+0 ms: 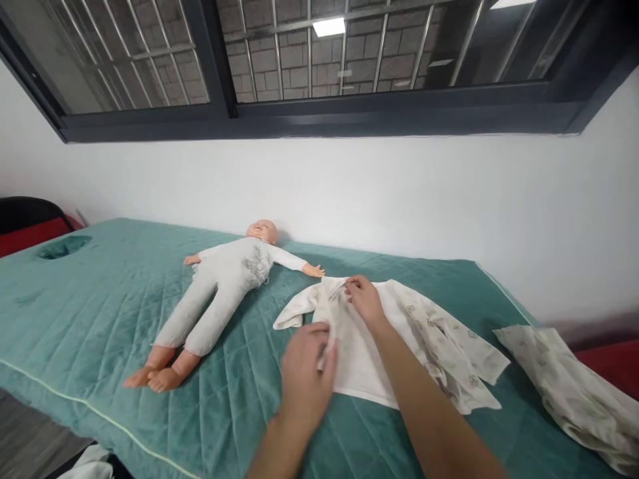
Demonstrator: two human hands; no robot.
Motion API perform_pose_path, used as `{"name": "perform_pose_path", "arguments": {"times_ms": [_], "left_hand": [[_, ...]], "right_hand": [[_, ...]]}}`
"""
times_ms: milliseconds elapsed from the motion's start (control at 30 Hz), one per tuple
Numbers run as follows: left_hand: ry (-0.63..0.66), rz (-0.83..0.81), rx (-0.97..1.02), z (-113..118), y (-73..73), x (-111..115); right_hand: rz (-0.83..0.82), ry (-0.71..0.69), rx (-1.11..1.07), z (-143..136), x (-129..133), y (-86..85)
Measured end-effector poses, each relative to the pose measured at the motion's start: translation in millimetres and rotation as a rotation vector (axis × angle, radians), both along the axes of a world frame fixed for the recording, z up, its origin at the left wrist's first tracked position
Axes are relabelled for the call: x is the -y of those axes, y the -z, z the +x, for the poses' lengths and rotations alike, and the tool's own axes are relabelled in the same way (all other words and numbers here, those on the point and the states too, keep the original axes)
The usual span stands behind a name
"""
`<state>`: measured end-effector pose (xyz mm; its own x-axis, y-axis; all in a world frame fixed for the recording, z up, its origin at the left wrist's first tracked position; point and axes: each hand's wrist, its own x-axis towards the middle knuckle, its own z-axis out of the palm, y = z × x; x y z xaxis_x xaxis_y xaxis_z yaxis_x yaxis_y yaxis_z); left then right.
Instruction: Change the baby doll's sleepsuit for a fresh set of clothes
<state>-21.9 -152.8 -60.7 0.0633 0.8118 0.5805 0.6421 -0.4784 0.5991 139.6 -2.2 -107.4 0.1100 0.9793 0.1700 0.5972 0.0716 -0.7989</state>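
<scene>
Your forearms (424, 399) lead to left hand (307, 362) and right hand (367, 301), pinching the shirt (359, 369) at front edge and collar, beside the doll (234, 263), so tug gently, avoiding creases.

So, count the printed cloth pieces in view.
2: the spread-out shirt, with the left hand and right hand on it, and the crumpled bundle at the right edge. Its folds could hide another.

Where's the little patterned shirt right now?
In the head view, the shirt lies right of centre on the green cover, between the doll and a patterned cloth at far right; the left hand and right hand are on it.
</scene>
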Motion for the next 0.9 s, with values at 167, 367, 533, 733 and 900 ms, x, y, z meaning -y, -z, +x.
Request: {"name": "perform_pose_path", "arguments": {"times_ms": [167,367,533,733,900], "left_hand": [[0.196,-0.208,-0.016,26,7.6,2],[-0.208,-0.355,-0.005,0,27.1,-24],[-0.215,-0.393,-0.087,8,25.2,-49],[-0.163,-0.439,0.079,-4,18.8,-95],[-0.239,-0.373,0.324,-35,17.1,-117]], "right_hand": [[-0.005,-0.006,-0.147,18,-3,-2.8],[-0.03,-0.05,-0.059,6,3,-3.1],[-0.025,0.035,0.015,18,-6,0.7],[-0.054,-0.033,-0.036,32,-14,7.4],[-0.077,-0.282,-0.052,28,-18,3.0]]}}
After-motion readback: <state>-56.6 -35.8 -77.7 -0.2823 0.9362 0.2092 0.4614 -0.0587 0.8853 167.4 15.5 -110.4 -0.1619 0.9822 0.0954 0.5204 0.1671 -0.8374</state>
